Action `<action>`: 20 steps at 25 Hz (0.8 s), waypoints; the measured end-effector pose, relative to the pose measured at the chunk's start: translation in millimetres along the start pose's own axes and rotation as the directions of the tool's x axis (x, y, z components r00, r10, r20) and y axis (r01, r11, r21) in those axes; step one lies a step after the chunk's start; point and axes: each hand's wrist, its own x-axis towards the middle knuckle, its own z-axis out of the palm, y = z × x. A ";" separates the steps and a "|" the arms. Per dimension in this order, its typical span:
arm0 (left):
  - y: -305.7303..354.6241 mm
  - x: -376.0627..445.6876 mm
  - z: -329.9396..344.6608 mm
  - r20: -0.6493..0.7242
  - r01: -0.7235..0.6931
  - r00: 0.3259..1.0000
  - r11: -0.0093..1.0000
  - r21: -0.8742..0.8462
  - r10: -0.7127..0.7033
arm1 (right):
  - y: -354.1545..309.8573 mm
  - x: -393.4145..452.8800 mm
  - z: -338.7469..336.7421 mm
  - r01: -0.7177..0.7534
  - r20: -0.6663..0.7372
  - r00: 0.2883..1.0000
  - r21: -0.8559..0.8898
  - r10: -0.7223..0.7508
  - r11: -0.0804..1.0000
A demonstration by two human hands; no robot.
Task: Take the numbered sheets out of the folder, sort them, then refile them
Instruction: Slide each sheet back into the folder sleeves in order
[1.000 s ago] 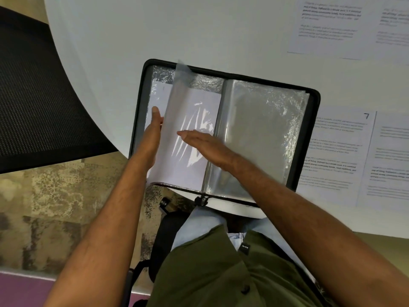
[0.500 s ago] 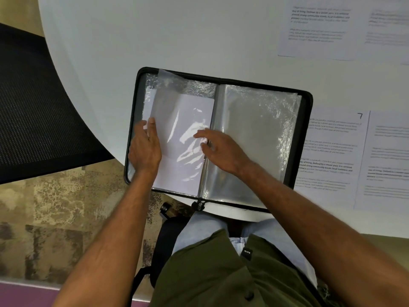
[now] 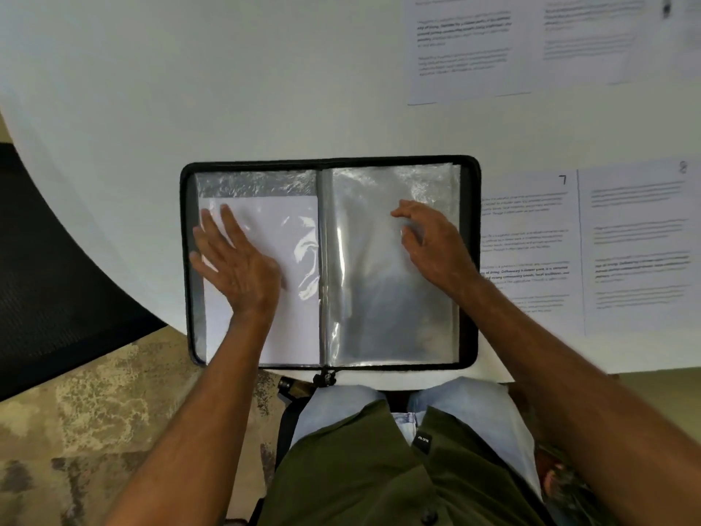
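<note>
Folder [image 3: 470,260] lies open on the table edge. Left hand [image 3: 235,261] presses flat, fingers spread, on the filed sheet [image 3: 265,222]. Right hand [image 3: 432,244], fingers curled and loose, holding nothing, rests on the empty sleeve [image 3: 379,298]; sheet 7 [image 3: 531,241] lies just right of it, long axis running away from the person, so right hand is nearer.

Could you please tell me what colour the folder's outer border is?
The folder's border is black, seen clearly in the head view.

Head-worn view, steeply down, close
</note>
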 end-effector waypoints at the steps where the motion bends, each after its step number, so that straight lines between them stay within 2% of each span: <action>1: 10.4 -0.1 0.0 0.044 -0.061 0.997 0.997 -0.048 0.063 | 2.0 2.3 -4.8 -0.006 -0.025 1.000 0.009 0.006 1.000; 4: 52.5 3.7 -1.8 0.134 -0.237 0.953 0.946 -0.219 0.270 | 4.0 17.2 -22.8 -0.020 -0.100 0.995 0.037 0.024 0.999; 9: 127.4 27.5 8.4 0.100 -0.433 0.879 0.868 -0.244 0.467 | 8.5 58.3 -58.7 -0.042 -0.187 0.981 0.003 0.042 0.999; 15: 209.8 76.9 13.4 0.071 -0.515 0.827 0.803 -0.300 0.558 | 22.9 117.3 -100.4 -0.087 -0.298 0.951 -0.005 0.082 0.996; 20: 270.2 118.8 18.8 0.063 -0.528 0.817 0.787 -0.319 0.574 | 35.7 170.1 -125.4 -0.200 -0.331 0.933 -0.152 0.141 0.968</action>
